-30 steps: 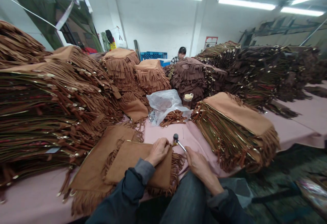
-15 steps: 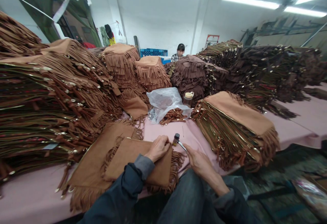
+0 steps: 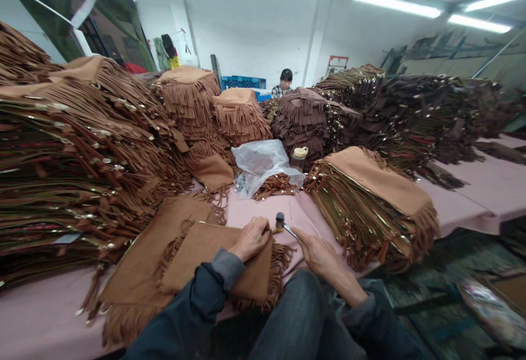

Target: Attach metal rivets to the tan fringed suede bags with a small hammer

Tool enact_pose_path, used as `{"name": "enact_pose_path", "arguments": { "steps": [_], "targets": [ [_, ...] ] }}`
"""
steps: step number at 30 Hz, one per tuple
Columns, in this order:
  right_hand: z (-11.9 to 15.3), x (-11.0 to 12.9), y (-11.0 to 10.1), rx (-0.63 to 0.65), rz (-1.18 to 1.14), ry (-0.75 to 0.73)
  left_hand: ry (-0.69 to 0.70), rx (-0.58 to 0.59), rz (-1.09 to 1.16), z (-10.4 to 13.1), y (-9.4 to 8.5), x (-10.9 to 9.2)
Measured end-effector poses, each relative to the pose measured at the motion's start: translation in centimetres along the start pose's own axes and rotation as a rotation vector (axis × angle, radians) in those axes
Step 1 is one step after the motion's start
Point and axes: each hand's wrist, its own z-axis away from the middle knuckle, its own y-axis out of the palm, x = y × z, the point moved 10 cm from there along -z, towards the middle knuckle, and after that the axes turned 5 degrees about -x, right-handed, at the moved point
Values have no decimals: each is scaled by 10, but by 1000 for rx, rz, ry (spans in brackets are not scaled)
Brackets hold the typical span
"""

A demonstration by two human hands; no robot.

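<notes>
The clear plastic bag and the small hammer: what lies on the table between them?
In the head view, only bare pink table cover lies between the plastic bag and the hammer held by the right hand.
</notes>
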Motion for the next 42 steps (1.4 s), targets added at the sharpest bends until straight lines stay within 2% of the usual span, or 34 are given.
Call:
{"name": "enact_pose_path", "arguments": {
  "steps": [4, 6, 8, 10, 15, 20, 23, 26, 28, 31, 34, 37, 42],
  "targets": [
    [0, 2, -12, -150, -49, 35, 1, 4, -31, 1, -2, -4],
    [4, 5, -4, -120, 5, 53, 19, 18, -32, 2, -2, -7],
    [8, 7, 6, -36, 36, 38, 42, 27, -27, 2, -3, -11],
    [10, 7, 7, -6, 12, 17, 55, 34, -33, 2, -3, -13],
    [3, -4, -11, -175, 11, 61, 64, 44, -50, 3, -1, -12],
    [-12, -22, 11, -193, 225, 166, 66, -55, 107, 14, -8, -8],
    [-21, -25, 16, -253, 228, 172, 55, -115, 226, 22, -15, -5],
    [-26, -9, 15, -347, -4, 78, 54, -146, 349, 26, -19, -4],
    [-30, 8, 20, -334, -280, -7, 53, -161, 428, 27, -21, -4],
    [-36, 28, 39, -183, -733, -21, 38, -180, 537, 28, -22, -2],
    [-37, 42, 53, -68, -1019, 47, 2, -190, 629, 31, -23, 3],
    [-34, 47, 45, -128, -1083, 56, -26, -206, 671, 35, -26, 8],
    [-28, 37, 26, -303, -947, 88, -61, -218, 645, 39, -28, 13]
  ]
}}
